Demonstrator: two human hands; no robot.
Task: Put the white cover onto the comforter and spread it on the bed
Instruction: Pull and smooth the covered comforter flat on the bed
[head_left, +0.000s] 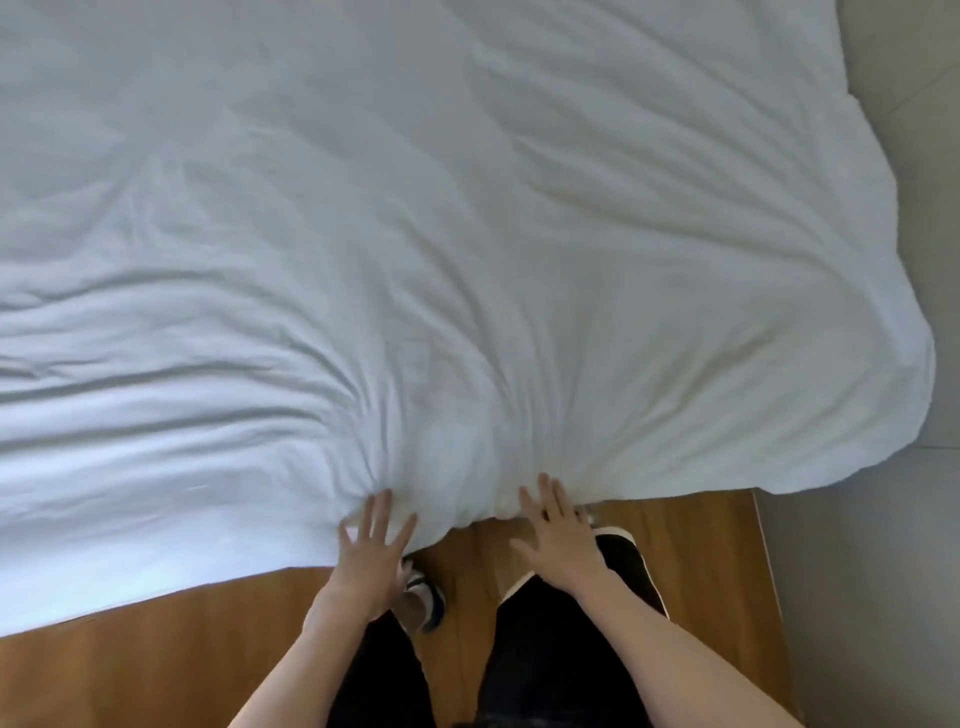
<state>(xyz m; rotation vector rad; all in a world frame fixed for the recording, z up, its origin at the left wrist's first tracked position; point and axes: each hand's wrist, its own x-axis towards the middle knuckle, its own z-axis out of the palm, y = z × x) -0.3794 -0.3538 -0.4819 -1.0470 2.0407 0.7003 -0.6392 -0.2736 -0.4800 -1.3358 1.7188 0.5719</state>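
Note:
The white covered comforter (441, 234) lies spread over the bed and fills most of the view, with wrinkles fanning out from its near edge. My left hand (371, 551) has its fingers spread straight at that near edge, fingertips on the fabric. My right hand (556, 535) is also spread flat, its fingertips at the bunched edge a little to the right. Neither hand grips the cloth. The comforter's right corner (893, 405) hangs over the side of the bed.
A wooden floor or bed platform (156, 665) runs along the near side below the comforter. Pale grey floor tiles (909, 156) lie to the right. My legs in dark trousers and my shoes (426, 597) stand close against the bed.

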